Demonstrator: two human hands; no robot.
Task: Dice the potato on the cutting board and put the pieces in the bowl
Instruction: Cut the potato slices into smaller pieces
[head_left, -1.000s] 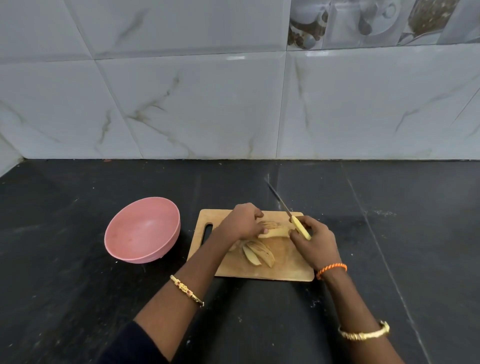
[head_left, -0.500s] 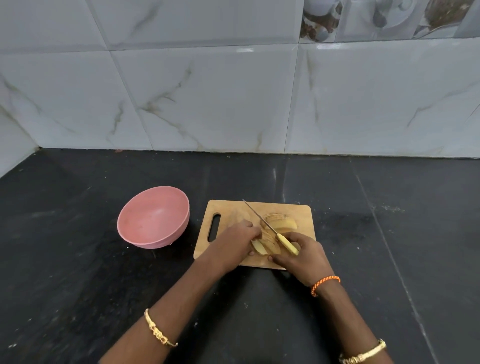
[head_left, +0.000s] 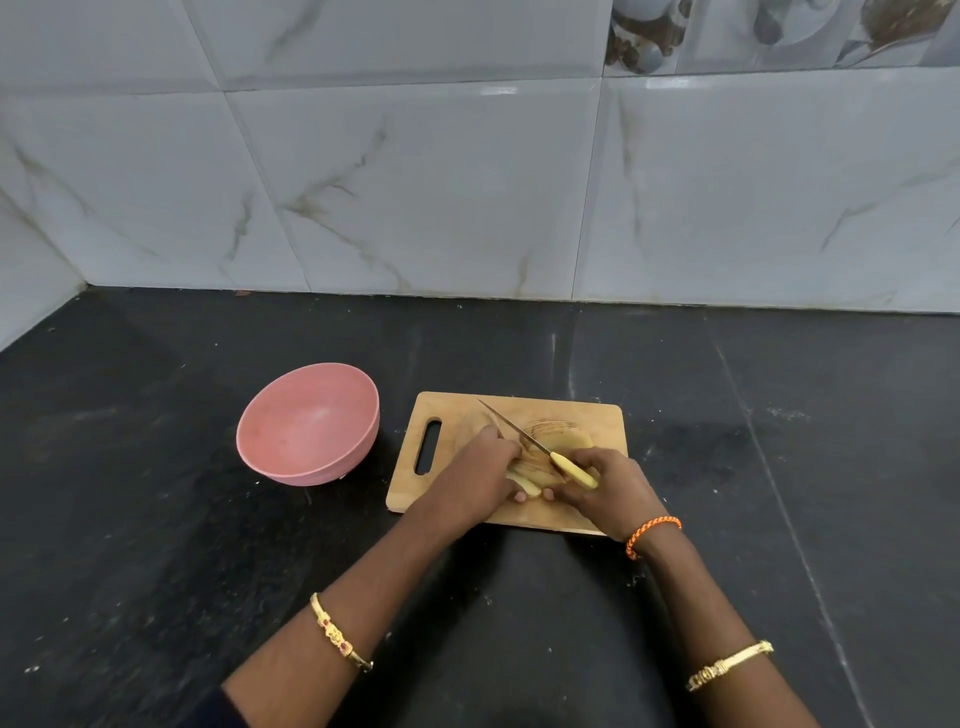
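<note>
A wooden cutting board (head_left: 602, 421) with a handle slot lies on the dark counter. Potato slices (head_left: 566, 441) lie on it, some fanned out behind the hands and some between them. My left hand (head_left: 480, 475) curls over the near slices (head_left: 527, 480) and holds them together. My right hand (head_left: 610, 486) grips the yellow handle of a knife (head_left: 571, 469); its blade points up and left over the slices. An empty pink bowl (head_left: 306, 421) stands left of the board.
The black stone counter (head_left: 156, 519) runs to a white marble-tile wall (head_left: 415, 182) at the back and left corner. Bangles sit on both forearms and an orange thread band on the right wrist.
Both hands moved from the board's far part to its near edge. The left hand left the far slices and now gathers the near ones; the knife blade swung leftward.
</note>
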